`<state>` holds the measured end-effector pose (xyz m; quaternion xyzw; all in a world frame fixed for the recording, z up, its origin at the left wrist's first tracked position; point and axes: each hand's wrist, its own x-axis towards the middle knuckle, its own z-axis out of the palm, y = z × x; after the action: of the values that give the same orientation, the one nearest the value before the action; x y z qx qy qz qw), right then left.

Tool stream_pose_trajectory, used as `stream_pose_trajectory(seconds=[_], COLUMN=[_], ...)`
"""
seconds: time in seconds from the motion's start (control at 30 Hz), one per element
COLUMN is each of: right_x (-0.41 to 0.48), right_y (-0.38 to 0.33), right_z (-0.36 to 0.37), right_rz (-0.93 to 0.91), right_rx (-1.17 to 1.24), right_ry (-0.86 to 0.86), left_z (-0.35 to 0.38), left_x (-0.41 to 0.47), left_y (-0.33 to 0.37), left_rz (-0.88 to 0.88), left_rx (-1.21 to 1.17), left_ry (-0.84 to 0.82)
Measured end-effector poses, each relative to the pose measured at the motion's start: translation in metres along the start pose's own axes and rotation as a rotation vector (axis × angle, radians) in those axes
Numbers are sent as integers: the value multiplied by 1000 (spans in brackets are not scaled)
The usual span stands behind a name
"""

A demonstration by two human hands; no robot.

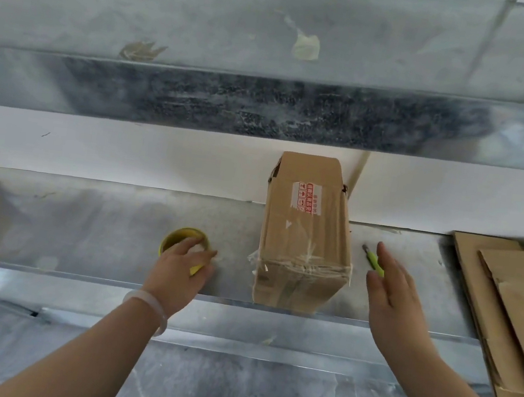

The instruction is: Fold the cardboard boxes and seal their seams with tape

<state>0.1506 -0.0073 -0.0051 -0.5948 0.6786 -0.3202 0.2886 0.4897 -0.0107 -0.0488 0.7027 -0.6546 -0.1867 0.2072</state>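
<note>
Hands flank a brown cardboard box (pixel 305 236) lying lengthwise on a grey metal tabletop (pixel 85 226), seen from a camera worn on the person's head. The box sits right of centre, its near end at the tabletop's front edge and its far end against the white wall (pixel 127 152) behind. Clear tape (pixel 307 261) runs along the top of the box and down over its near end, wrinkled where it crosses the edge, with a loose scrap sticking out at the left corner. A white label with red print (pixel 306 198) sits on the top face toward the far end, where a dark gap shows at the left corner of the flaps.

The left hand (pixel 179 267), a pale bracelet (pixel 148 306) on its wrist, rests on a yellow tape roll (pixel 184 231) lying flat on the tabletop, well to the left of the box. Its fingers (pixel 194 242) curl down over the roll and the thumb wraps its right side, gripping it.

The right hand (pixel 389 280) hangs just to the right of the box with its fingers (pixel 385 256) straight and close together, holding nothing. A green utility knife (pixel 372 259) lies on the tabletop beside the box, partly hidden by that hand; whether the hand touches it cannot be told.

At the far right, a stack of flattened cardboard sheets (pixel 504 310) overhangs the tabletop's front edge. Grey floor (pixel 231 386) shows below.
</note>
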Motion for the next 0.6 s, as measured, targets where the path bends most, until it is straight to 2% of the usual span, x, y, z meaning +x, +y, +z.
stream_pose_trajectory(seconds=[0.1, 0.17, 0.27, 0.4, 0.6], right_x=[-16, -25, -29, -25, -24], right_y=[-26, -45, -67, -72, -62], right_z=[-3, 1, 20, 41, 52], right_rz=[-63, -123, -168, -168, -188], right_rx=[352, 537, 576, 490, 702], right_ry=[58, 22, -64, 48, 80], left_z=[-12, -20, -10, 4, 13], left_x=[-8, -17, -30, -23, -23], left_y=[35, 75, 136, 157, 148], left_rz=[-25, 100, 279, 220, 172], left_rx=[-299, -473, -713, -661, -873], left_ry=[267, 364, 210, 231, 240])
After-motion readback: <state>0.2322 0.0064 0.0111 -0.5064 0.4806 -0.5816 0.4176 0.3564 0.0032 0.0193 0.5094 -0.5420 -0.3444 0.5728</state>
